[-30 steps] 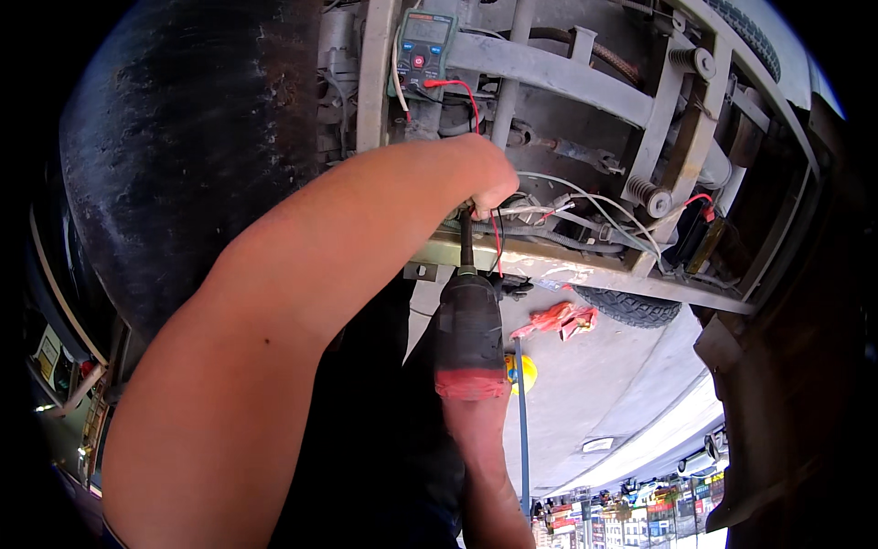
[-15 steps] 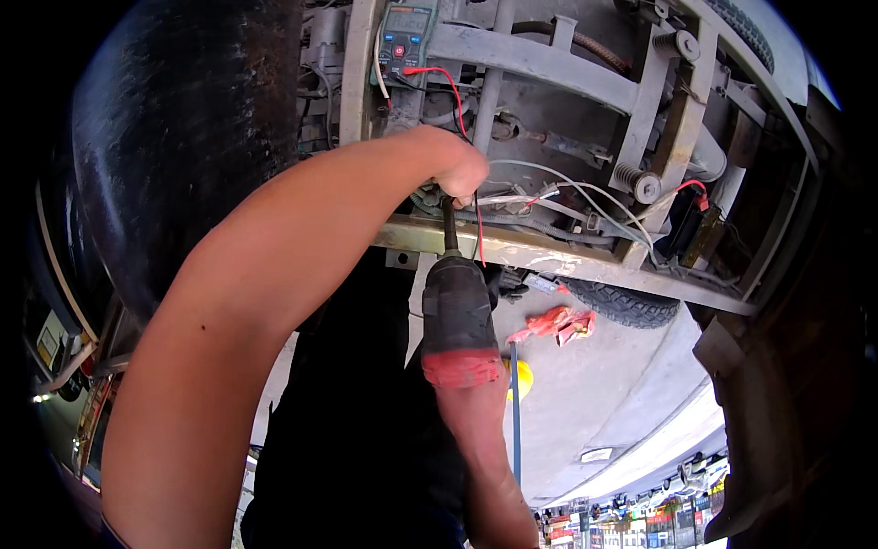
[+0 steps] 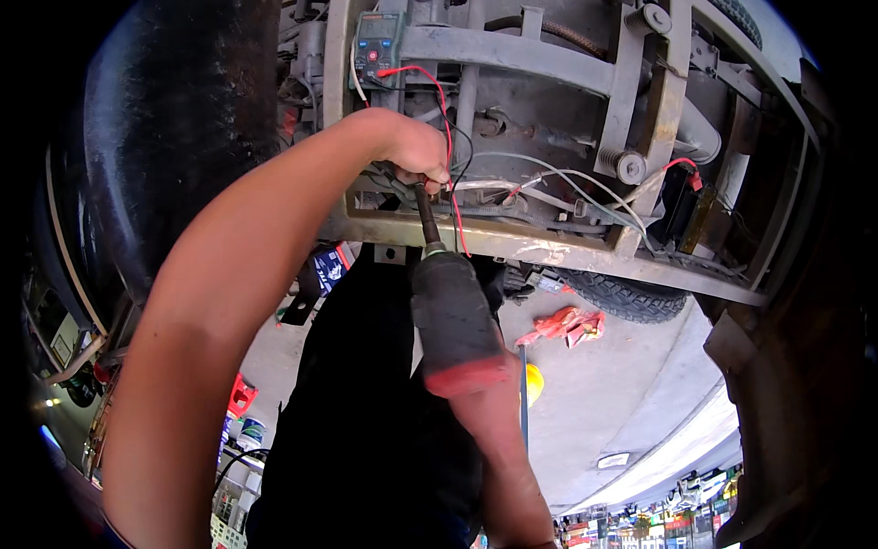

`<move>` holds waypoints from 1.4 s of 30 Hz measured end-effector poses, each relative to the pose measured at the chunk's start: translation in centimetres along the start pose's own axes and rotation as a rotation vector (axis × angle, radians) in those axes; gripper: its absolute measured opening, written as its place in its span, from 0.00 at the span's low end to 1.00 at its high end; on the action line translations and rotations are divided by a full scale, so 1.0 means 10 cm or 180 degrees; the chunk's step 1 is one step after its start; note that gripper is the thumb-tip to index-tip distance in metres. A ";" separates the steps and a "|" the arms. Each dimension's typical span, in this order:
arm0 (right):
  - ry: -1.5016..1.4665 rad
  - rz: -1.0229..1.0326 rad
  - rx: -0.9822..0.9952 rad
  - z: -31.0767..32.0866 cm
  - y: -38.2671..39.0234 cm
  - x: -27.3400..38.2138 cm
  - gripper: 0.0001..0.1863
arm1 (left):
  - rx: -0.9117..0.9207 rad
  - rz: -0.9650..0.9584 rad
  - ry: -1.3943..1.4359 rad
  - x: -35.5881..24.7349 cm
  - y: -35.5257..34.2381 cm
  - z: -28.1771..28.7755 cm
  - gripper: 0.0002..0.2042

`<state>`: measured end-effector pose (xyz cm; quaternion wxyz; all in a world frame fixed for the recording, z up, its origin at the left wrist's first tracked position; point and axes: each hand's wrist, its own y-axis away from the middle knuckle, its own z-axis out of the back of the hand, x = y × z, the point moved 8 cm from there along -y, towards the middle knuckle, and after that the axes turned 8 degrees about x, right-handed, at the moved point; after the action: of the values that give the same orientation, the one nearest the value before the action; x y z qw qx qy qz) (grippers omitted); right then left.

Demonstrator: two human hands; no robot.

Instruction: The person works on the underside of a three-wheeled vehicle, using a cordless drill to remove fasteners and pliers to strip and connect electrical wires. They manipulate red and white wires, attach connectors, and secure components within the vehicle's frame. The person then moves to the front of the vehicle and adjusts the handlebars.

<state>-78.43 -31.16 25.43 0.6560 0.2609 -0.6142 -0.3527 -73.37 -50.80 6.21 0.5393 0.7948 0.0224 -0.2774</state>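
Beyond the frame rail (image 3: 512,240), your multimeter (image 3: 373,68) bears printed lettering above its display; the reading is too faint to tell. Short of the rail's left end, a blue-and-red box (image 3: 331,268) shows white print. Your power tool (image 3: 455,316) sits short of the rail, its shaft crossing over it. Your right hand (image 3: 497,389) grips the tool from behind, fingers hidden. Your left hand (image 3: 422,154), just beyond the rail, curls in at the shaft tip; whether it pinches the tip cannot be told. Compared with half a second earlier, the tool tilts further leftward, and the box has come into view.
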 end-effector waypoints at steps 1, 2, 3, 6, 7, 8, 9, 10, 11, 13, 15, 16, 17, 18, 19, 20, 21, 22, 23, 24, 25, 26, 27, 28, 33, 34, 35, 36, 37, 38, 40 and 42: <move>0.0069 0.0310 -0.0043 0.06 -0.03 0.05 0.23 | -0.0056 0.0037 0.0320 0.00 0.10 0.02 0.15; 0.0273 0.0603 -0.0049 0.13 -0.03 0.11 0.23 | -0.0135 -0.0095 0.0854 -0.03 0.22 0.02 0.14; 0.0481 0.0899 -0.0071 0.21 -0.02 0.16 0.23 | -0.0338 -0.0130 0.1199 -0.05 0.32 0.02 0.14; 0.0796 0.1258 -0.0045 0.40 -0.02 0.15 0.18 | -0.1034 -0.0368 0.2094 -0.11 0.61 -0.01 0.13; 0.0333 0.0841 0.0023 0.45 -0.05 0.00 0.17 | -0.1224 -0.0494 0.2426 -0.13 0.67 -0.04 0.12; -0.0175 0.0434 0.0069 0.51 -0.06 -0.15 0.17 | -0.1393 -0.0659 0.2608 -0.14 0.71 -0.09 0.11; -0.0320 0.0345 0.0074 0.57 -0.05 -0.22 0.17 | -0.1562 -0.0862 0.2791 -0.16 0.74 -0.13 0.10; -0.0515 0.0273 0.0087 0.61 -0.04 -0.28 0.18 | -0.1615 -0.0858 0.2857 -0.15 0.73 -0.18 0.10; -0.0682 0.0341 0.0128 0.66 -0.05 -0.30 0.19 | -0.1682 -0.0851 0.2934 -0.12 0.71 -0.23 0.09; -0.0569 0.0273 0.0224 0.73 -0.07 -0.36 0.20 | -0.1563 -0.0809 0.3632 -0.05 0.62 -0.38 0.09; -0.0443 0.0533 0.0297 0.81 -0.07 -0.33 0.21 | -0.1419 -0.0789 0.4270 0.01 0.51 -0.52 0.09; -0.0263 0.0580 0.0329 0.85 -0.08 -0.32 0.21 | -0.1402 -0.0816 0.4448 0.02 0.47 -0.57 0.09; -0.0044 0.0795 0.0324 0.90 -0.09 -0.27 0.21 | -0.1392 -0.0972 0.4662 0.01 0.42 -0.60 0.10; 0.0161 0.1008 0.0328 0.95 -0.10 -0.22 0.20 | -0.1428 -0.1008 0.4849 0.03 0.39 -0.63 0.11; 0.0354 0.1228 0.0344 0.98 -0.09 -0.16 0.20 | -0.1474 -0.1021 0.5039 0.05 0.38 -0.67 0.12; 0.0371 0.1212 0.0353 1.02 -0.11 -0.17 0.20 | -0.1542 -0.0989 0.5145 0.08 0.35 -0.68 0.12; 0.0378 0.1203 0.0386 1.05 -0.13 -0.17 0.20 | -0.1470 -0.1141 0.5195 0.06 0.34 -0.67 0.12; 0.0374 0.1199 0.0441 1.06 -0.15 -0.16 0.20 | -0.1506 -0.1108 0.5252 0.08 0.32 -0.68 0.12; 0.0318 0.1217 0.0525 1.06 -0.16 -0.15 0.20 | -0.1562 -0.1068 0.5303 0.10 0.31 -0.68 0.12; 0.0190 0.0814 0.0753 1.03 -0.21 -0.24 0.20 | -0.1491 -0.1190 0.5262 0.08 0.31 -0.65 0.12; 0.0162 0.0728 0.0822 1.00 -0.23 -0.24 0.19 | -0.1417 -0.1308 0.5243 0.05 0.30 -0.62 0.11; 0.0136 0.0641 0.0889 0.97 -0.24 -0.24 0.19 | -0.1391 -0.1310 0.5218 0.05 0.29 -0.61 0.11; 0.0321 0.0847 0.0846 0.96 -0.24 -0.17 0.19 | -0.1369 -0.1347 0.5178 0.04 0.28 -0.60 0.11; 0.0578 0.1071 0.0767 0.95 -0.22 -0.09 0.19 | -0.1405 -0.1326 0.5119 0.05 0.28 -0.61 0.11; 0.0483 0.0852 0.0406 0.87 -0.10 0.01 0.22 | -0.1408 -0.1584 0.5137 0.05 0.23 -0.64 0.10; 0.0554 0.0716 0.0473 0.83 -0.08 -0.01 0.24 | -0.1388 -0.1602 0.5145 0.06 0.22 -0.66 0.10; 0.0662 0.0597 0.0552 0.81 -0.05 -0.02 0.27 | -0.1391 -0.1600 0.5147 0.07 0.21 -0.67 0.10; 0.0852 0.0729 0.0434 0.78 -0.05 0.00 0.26 | -0.1419 -0.1568 0.5145 0.09 0.20 -0.69 0.10; 0.0803 0.0754 0.0396 0.78 -0.02 0.00 0.26 | -0.1490 -0.1568 0.5150 0.11 0.20 -0.70 0.10; 0.0802 0.0719 0.0385 0.79 0.00 -0.02 0.25 | -0.1592 -0.1543 0.5140 0.14 0.21 -0.70 0.10; 0.0299 0.0679 0.0243 0.89 0.03 -0.08 0.24 | -0.1783 -0.1475 0.4957 0.18 0.25 -0.71 0.10; 0.0069 0.0787 -0.0098 1.16 0.04 -0.11 0.19 | -0.1917 -0.1408 0.4607 0.17 0.29 -0.72 0.11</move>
<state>-89.83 -28.97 26.36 0.7050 0.1768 -0.6291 -0.2757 -67.99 -46.21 9.75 0.5145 0.5752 0.5956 0.2228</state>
